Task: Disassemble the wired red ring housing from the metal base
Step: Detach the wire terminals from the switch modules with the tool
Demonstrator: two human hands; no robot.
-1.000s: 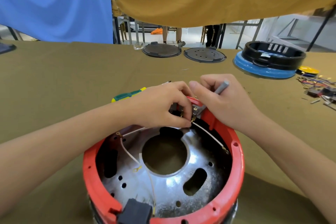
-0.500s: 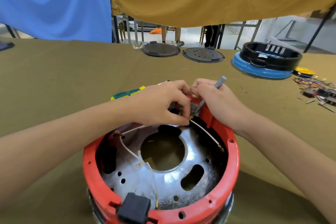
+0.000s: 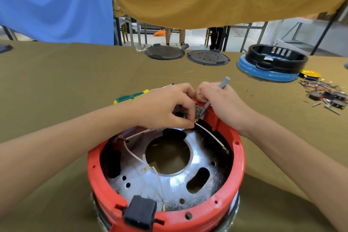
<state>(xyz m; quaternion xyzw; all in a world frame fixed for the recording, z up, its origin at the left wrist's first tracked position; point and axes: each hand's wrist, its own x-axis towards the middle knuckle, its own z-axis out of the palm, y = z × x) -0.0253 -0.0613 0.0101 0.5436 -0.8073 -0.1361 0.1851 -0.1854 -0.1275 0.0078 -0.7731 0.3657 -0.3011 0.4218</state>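
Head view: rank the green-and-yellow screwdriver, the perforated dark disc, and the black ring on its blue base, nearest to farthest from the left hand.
From the left hand:
1. Green-and-yellow screwdriver, just behind it, leftward.
2. Perforated dark disc, at the table's far edge.
3. Black ring on blue base, far right.

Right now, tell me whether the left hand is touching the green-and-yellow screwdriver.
Apart. The head view shows the left hand pinching a wire terminal at the red ring housing; the screwdriver lies on the cloth behind the wrist.
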